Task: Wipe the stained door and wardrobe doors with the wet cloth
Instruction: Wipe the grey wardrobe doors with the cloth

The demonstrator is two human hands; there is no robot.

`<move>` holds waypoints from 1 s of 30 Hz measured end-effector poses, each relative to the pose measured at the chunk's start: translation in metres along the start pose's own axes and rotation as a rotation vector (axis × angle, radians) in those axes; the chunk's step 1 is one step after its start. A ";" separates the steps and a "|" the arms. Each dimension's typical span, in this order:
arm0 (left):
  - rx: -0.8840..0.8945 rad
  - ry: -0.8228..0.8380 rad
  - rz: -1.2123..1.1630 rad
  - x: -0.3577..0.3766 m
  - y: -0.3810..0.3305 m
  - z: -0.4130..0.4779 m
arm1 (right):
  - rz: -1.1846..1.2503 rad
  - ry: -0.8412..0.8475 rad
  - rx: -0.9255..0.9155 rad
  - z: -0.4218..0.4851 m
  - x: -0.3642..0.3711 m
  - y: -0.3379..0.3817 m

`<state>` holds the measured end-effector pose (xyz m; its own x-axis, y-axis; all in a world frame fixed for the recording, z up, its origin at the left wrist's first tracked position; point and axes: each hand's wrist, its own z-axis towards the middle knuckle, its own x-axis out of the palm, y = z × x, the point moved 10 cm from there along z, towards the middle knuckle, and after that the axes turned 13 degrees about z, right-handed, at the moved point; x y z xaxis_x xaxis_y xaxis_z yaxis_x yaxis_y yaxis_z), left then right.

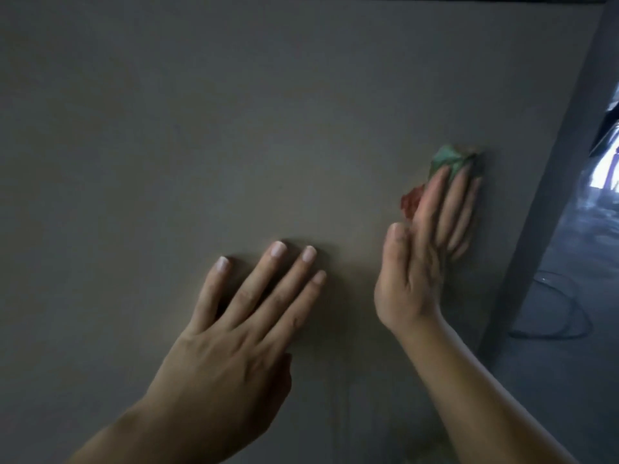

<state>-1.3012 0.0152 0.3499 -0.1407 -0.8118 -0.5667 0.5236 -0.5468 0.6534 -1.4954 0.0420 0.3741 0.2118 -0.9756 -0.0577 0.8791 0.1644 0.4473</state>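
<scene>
A plain grey-brown door panel (pixel 234 128) fills nearly the whole view. My right hand (pixel 425 249) presses a green and red cloth (pixel 450 157) flat against the panel near its right edge, fingers straight and together. Only the cloth's green top and a red patch at the left show past the fingers. My left hand (pixel 241 329) lies flat on the panel lower down and to the left, fingers spread and straight, holding nothing.
The panel's dark right edge (pixel 552 202) runs diagonally down the right side. Beyond it lies a dim floor with a dark looped cable (pixel 569 313) and a bright opening (pixel 609 155) at the far right.
</scene>
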 end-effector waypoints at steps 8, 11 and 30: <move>0.012 -0.079 -0.153 -0.018 0.015 -0.008 | -0.122 0.389 -0.480 -0.074 0.026 0.021; -0.056 -0.148 -0.156 -0.033 0.033 -0.015 | -0.037 0.134 -0.222 0.018 0.011 0.040; -0.389 -0.246 -0.243 -0.058 0.122 -0.076 | -0.019 0.283 -0.402 0.021 0.057 0.187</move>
<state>-1.1648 0.0111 0.4244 -0.4662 -0.7204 -0.5134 0.7183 -0.6471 0.2557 -1.3280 0.0138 0.4733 0.2524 -0.9105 -0.3277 0.9675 0.2439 0.0675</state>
